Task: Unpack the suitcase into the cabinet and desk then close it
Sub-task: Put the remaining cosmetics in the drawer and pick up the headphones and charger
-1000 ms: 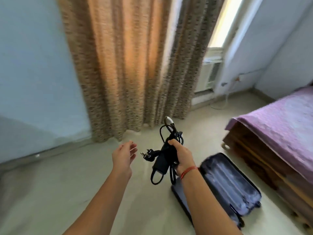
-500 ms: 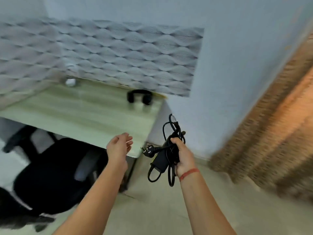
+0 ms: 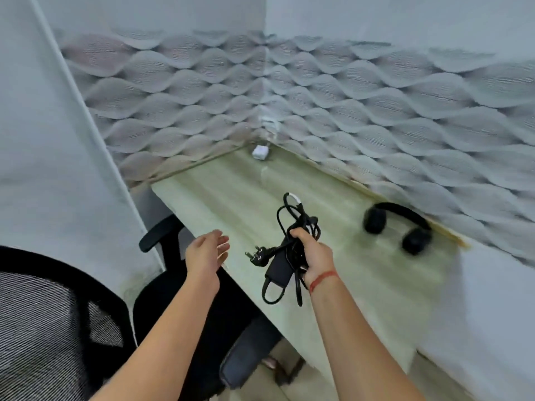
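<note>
The black charger (image 3: 279,267), its brick, three-pin plug and bundled cable, hangs in the air over the near left part of the tabletop (image 3: 376,285), not yet set down. A second ago the view faced the curtain, with the open suitcase on the floor at the right. The head has since swung round to the desk corner, and the suitcase is now out of view. The charger has been carried along in the same grip, so it looks like the item now being moved to the desk, with putting it down as the next step.

The right hand (image 3: 315,256) is closed round the middle of the bundle, with cable loops standing up above the fist and hanging below it. The left hand (image 3: 207,253) is relaxed and part open, holding nothing, over the tabletop's near left edge.

Black headphones (image 3: 415,241) lie on the right by the wavy wall panel. A small white block (image 3: 259,152) sits in the far corner. A black mesh office chair (image 3: 58,314) stands near left.
</note>
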